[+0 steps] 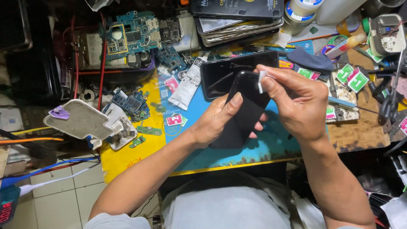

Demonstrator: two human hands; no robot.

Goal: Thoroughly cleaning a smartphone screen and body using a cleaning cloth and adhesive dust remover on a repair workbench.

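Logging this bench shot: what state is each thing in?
Black phone: screen dark, held in left hand.
White wipe: pinched by right hand, pressed on the phone's top.
Second phone: screen dark, flat on mat.
White tube: lying down.
Circuit board: bare, uncased.

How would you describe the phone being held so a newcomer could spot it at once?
Start at the blue and yellow work mat in the middle of the cluttered bench. Above it the left hand cradles a slim black glossy phone, while the right hand presses a small white wipe to its top edge. The other black phone lies flat behind it, unheld.
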